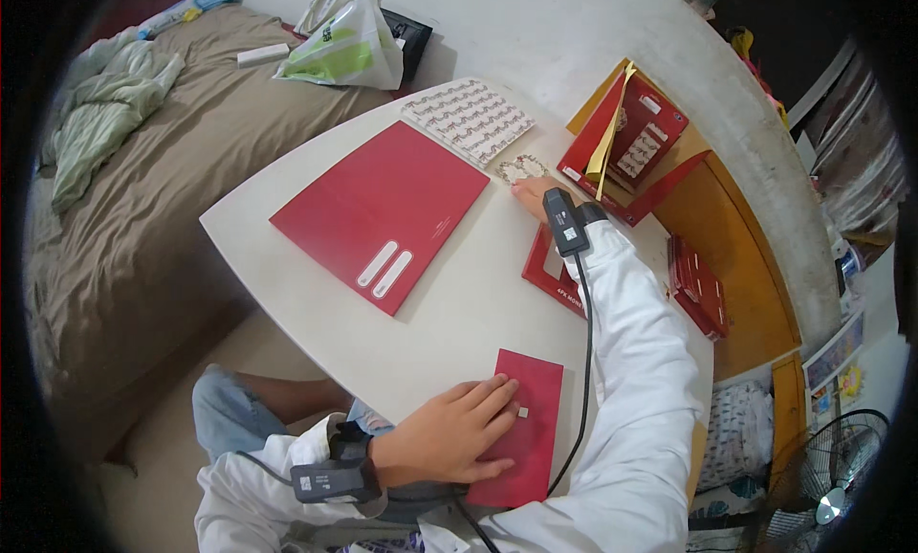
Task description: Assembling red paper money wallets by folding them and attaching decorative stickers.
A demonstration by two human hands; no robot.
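Note:
My left hand (pixel 449 443) lies flat with its fingers stretched out on a red envelope (pixel 535 400) near the table's front edge. A small pale square (pixel 522 412) shows on the envelope beside the fingertips. Farther off, my right hand (pixel 535 197) reaches across the table with curled fingers. Its fingertips are at the edge of a pale piece with a wreath pattern (pixel 521 167); whether they pinch it is hidden. Just left of this hand are a large flat red folder (pixel 382 209) with two white oblong labels and a white sheet with rows of small patterns (pixel 469 121).
Open red boxes (pixel 626 156) with gold paper stand at the right, and another red box (pixel 696 285) sits nearer. Partly under my right forearm is a red package (pixel 550 271). A bed (pixel 182 228) with a plastic bag (pixel 349 51) borders the left; a fan (pixel 830 503) stands lower right.

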